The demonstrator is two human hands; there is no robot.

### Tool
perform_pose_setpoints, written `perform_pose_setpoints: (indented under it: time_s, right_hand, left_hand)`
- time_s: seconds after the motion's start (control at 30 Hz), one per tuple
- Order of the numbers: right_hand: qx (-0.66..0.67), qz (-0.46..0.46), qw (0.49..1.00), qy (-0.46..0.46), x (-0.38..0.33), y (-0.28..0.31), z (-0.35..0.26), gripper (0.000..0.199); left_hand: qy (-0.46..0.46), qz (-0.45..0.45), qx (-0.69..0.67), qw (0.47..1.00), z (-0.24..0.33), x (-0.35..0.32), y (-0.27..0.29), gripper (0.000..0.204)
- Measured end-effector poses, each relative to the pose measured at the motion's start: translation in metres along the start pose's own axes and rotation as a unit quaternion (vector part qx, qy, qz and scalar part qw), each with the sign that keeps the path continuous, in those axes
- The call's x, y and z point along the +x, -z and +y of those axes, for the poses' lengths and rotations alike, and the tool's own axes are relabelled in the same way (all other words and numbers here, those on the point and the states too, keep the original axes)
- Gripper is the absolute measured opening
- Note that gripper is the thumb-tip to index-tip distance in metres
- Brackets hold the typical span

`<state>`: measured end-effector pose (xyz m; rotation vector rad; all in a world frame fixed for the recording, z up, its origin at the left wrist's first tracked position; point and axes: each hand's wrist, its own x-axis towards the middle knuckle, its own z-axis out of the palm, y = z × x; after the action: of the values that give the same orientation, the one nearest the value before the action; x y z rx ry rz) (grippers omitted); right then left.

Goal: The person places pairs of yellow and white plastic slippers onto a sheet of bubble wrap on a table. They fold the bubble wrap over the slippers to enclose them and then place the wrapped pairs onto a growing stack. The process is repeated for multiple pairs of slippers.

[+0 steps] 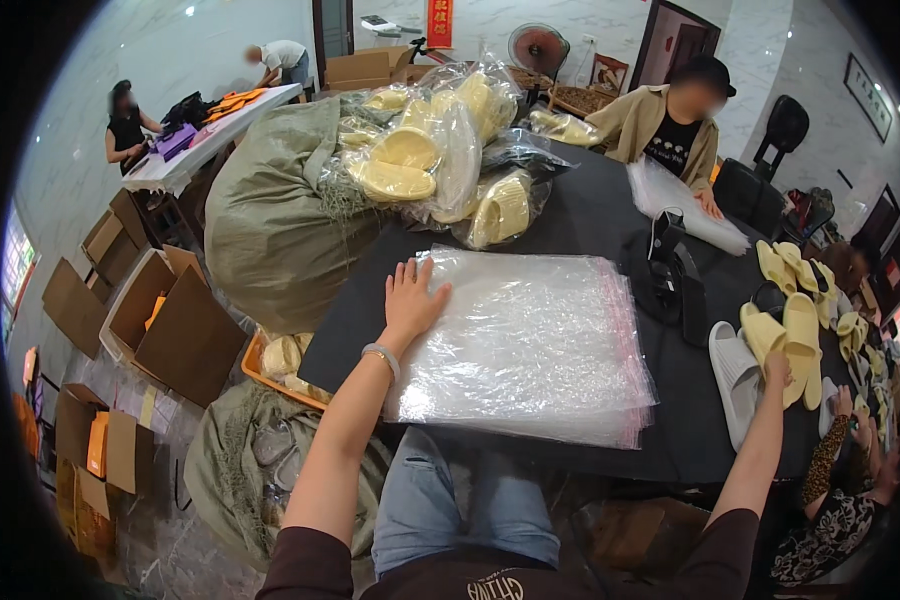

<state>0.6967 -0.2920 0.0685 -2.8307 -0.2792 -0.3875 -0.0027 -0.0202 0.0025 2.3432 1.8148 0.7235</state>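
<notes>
My left hand lies flat, fingers spread, on the left edge of a stack of clear plastic bags with pink strips along their right side. To the right, my right hand grips the near end of a pale yellow slipper. Another yellow slipper lies just right of it, and a whitish-grey slipper sits to its left. My right fingers are partly hidden by the slipper and the angle.
Bagged yellow slippers are heaped at the table's far left, beside a big green woven sack. A black device stands behind the grey slipper. Across the black table, a person handles plastic sheets. Cardboard boxes stand at left.
</notes>
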Motion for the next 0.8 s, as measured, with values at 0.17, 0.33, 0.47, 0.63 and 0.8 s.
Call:
perform_pose_setpoints:
  time_s: [0.17,0.33,0.47,0.63,0.8]
  right_hand:
    - [0.073,-0.015,0.997,-0.012,0.003,0.007,0.012,0.042]
    - [0.103,0.163,0.981,0.033,-0.027,0.031,-0.024,0.038]
    - [0.260,0.295,0.889,0.237,-0.020,0.031,-0.065,0.034]
    - [0.609,-0.046,0.729,0.308,-0.208,0.092,-0.217,0.030]
    - [0.712,-0.401,0.532,0.222,-0.356,0.120,-0.275,0.024]
  left_hand:
    - [-0.002,0.002,-0.004,1.000,0.000,0.002,-0.002,0.067]
    - [0.006,0.001,0.001,1.000,-0.003,0.000,0.000,0.068]
    - [-0.012,-0.001,-0.018,1.000,0.010,0.005,-0.004,0.068]
    - [0.015,-0.004,0.012,1.000,-0.004,-0.002,0.004,0.067]
    - [0.000,-0.003,0.009,1.000,0.001,0.003,-0.001,0.067]
